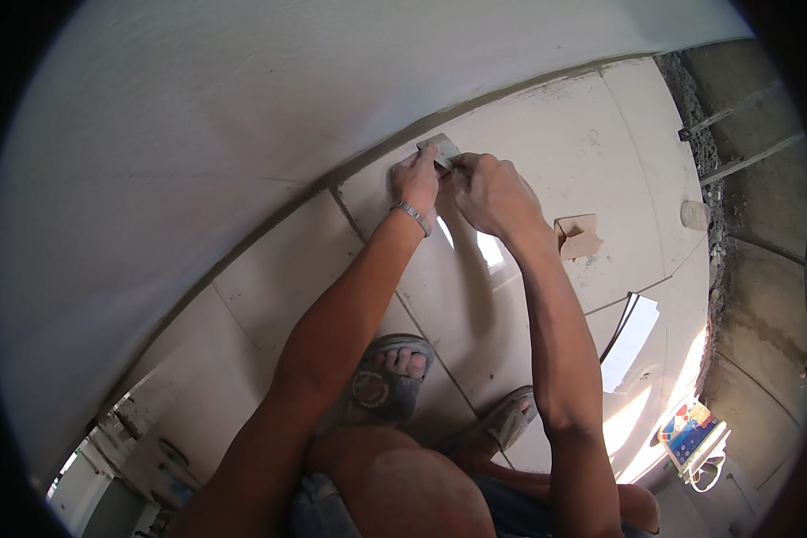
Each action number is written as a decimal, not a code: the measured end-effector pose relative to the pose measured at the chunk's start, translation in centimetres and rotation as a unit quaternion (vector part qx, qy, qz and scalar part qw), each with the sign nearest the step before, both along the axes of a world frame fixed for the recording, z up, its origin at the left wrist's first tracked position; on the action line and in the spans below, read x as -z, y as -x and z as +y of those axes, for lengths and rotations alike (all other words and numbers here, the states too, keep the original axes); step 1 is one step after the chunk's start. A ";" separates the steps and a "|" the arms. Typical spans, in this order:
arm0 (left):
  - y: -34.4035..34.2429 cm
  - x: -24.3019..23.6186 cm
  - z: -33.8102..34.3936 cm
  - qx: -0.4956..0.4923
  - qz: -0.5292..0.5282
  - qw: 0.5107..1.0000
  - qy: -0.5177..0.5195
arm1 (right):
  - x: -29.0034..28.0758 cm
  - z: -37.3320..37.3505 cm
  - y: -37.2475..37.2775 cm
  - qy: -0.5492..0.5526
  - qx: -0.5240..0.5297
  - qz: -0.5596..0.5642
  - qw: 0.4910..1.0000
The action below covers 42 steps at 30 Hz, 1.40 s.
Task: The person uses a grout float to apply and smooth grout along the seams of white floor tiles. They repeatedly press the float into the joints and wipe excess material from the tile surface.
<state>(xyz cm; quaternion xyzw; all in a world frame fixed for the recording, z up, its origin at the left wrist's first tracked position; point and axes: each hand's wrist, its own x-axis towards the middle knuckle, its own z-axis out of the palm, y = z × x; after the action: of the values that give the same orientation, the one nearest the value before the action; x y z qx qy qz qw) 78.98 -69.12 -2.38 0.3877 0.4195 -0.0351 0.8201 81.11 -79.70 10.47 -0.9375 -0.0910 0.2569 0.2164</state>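
My left hand (414, 182), with a metal bracelet at the wrist, is closed on a small flat grey piece (438, 149), roughly rectangular. The thumb lies across the piece. My right hand (500, 195) is closed at the piece's right edge, its fingertips pinched there and partly hidden. Both hands are held together above pale floor tiles (556, 134), close to the foot of the wall. What the piece is made of cannot be made out.
A white wall (242, 108) curves along the far left. On the tiles lie torn brown paper (578, 236) and a white strip (630, 341). A pale container (694, 215) stands near the rough floor edge (710, 170). A colourful box (693, 435) is at lower right. My sandalled foot (390, 381) is below.
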 end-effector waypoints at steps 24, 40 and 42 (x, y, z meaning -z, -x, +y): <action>0.5 1.2 0.4 -0.004 -0.002 1.000 -0.021 | 0.8 -0.5 0.6 -0.040 0.000 -0.015 0.999; 1.6 -0.4 0.4 -0.042 -0.004 0.997 -0.065 | 1.5 0.4 1.7 -0.058 -0.015 -0.042 0.997; 1.5 0.3 0.5 -0.048 -0.009 0.997 -0.062 | 1.8 0.5 2.2 -0.072 -0.009 -0.042 0.996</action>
<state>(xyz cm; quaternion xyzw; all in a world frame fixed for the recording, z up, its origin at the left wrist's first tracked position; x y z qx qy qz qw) 77.51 -68.62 -2.72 0.4172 0.4317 0.0341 0.7990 78.95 -79.24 8.72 -0.9285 -0.1271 0.2120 0.2770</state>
